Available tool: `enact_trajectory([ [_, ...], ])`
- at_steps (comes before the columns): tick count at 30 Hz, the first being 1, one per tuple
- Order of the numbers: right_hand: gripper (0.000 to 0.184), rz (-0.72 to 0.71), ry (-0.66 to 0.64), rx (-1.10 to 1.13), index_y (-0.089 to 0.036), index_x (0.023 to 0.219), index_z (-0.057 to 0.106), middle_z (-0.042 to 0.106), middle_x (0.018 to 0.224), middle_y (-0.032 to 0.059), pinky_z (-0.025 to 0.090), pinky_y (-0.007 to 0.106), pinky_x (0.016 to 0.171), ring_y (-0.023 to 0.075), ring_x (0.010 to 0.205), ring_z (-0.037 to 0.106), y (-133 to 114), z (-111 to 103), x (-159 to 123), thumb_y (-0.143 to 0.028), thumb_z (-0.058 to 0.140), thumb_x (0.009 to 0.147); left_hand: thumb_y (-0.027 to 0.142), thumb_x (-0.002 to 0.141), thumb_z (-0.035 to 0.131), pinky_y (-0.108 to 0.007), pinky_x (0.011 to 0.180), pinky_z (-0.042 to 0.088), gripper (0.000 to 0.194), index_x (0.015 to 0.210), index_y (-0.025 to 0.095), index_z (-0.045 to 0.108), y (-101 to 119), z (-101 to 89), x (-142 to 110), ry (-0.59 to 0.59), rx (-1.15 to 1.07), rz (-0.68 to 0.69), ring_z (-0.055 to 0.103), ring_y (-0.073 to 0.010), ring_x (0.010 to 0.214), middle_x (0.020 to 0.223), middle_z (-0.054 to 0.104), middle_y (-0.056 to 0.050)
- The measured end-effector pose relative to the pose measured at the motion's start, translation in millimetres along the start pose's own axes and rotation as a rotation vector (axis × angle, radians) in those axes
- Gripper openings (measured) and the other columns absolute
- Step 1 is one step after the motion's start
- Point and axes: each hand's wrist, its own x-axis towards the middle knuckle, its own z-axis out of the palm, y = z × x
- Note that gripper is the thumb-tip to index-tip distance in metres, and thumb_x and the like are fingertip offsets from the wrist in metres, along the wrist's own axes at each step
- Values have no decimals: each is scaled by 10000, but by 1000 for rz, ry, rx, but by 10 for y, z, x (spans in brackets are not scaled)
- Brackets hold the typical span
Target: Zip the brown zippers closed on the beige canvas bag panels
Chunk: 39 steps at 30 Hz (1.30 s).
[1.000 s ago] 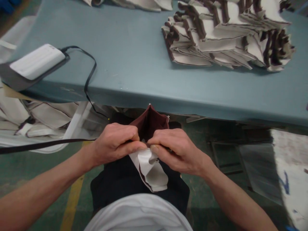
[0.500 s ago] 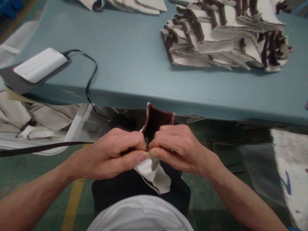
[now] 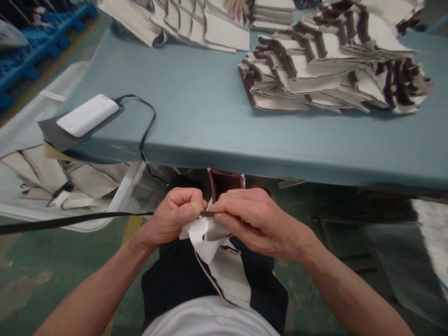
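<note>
Cloth piece [image 3: 229, 277] hangs above the lap [image 3: 164, 275], long axis roughly twelve to five o'clock, between left hand [image 3: 180, 212] and right hand [image 3: 257, 218]. Both hands, about equally near, pinch a brown strip [image 3: 207, 214] across it. Dark strap [image 3: 87, 219] meets the left hand from nine; tabletop [image 3: 206, 121] at twelve.

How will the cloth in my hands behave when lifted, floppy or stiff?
The cloth probably flops: its pale part is bent and creased. The maroon end, gaping open, suggests it may hold some shape.
</note>
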Motion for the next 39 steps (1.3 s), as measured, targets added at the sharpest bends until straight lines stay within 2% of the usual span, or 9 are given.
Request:
enact_trajectory([
  [4,176,0,-62,-50,-154,1032,669,735,872,41,466,274,722,142,762,637,-35,-55,18,-164,501,1085,560,819,844,-214,446,256,543,589,173,540,265,-98,30,-118,263,32,344,-81,495,545,451,51],
  [8,201,10,-103,-138,-157,1006,662,716,856,41,433,281,707,146,749,614,-87,-107,29,-171,479,1088,343,947,657,-215,465,266,352,658,192,524,507,-99,67,-303,591,141,361,-85,505,570,423,66],
  [12,251,30,-175,-305,-169,931,673,702,822,41,392,300,685,157,731,597,-107,-124,42,-161,476,1086,203,930,568,-227,510,262,319,650,208,413,508,-68,62,-357,814,214,353,-83,527,587,369,73],
  [14,279,16,-170,-337,-164,895,687,689,785,36,377,299,668,153,705,583,-77,-117,50,-185,493,1095,192,915,545,-232,497,240,337,635,218,360,427,-50,42,-343,766,187,311,-81,514,577,322,77],
  [20,280,2,-4,-179,-179,912,708,724,799,32,462,304,771,163,760,629,188,-50,85,-294,542,1106,461,947,638,-223,444,187,489,622,227,357,161,-38,1,-109,389,13,231,-81,520,600,283,78],
  [26,245,161,279,52,-168,1167,678,722,1289,152,487,408,1087,232,1239,652,232,131,14,-370,563,1088,655,854,740,-215,409,241,573,652,221,426,9,-29,6,155,123,-67,289,-77,477,587,368,70],
  [31,307,374,217,149,-184,1032,709,759,949,46,514,309,798,173,854,676,149,341,-144,-480,626,1022,583,921,697,-234,428,246,542,624,215,432,-17,-15,-17,255,281,65,302,-88,495,582,377,57],
  [35,321,541,209,221,-183,768,636,600,661,-40,353,242,558,98,582,483,125,345,-181,-440,664,960,461,939,674,-247,455,249,490,597,217,421,18,2,-4,375,516,185,305,-97,512,568,371,55],
  [39,440,679,228,332,-206,646,499,436,578,-64,270,239,501,80,528,353,51,232,-164,-488,621,962,380,947,646,-261,478,241,465,580,221,408,31,25,39,470,661,242,282,-102,516,550,331,59],
])
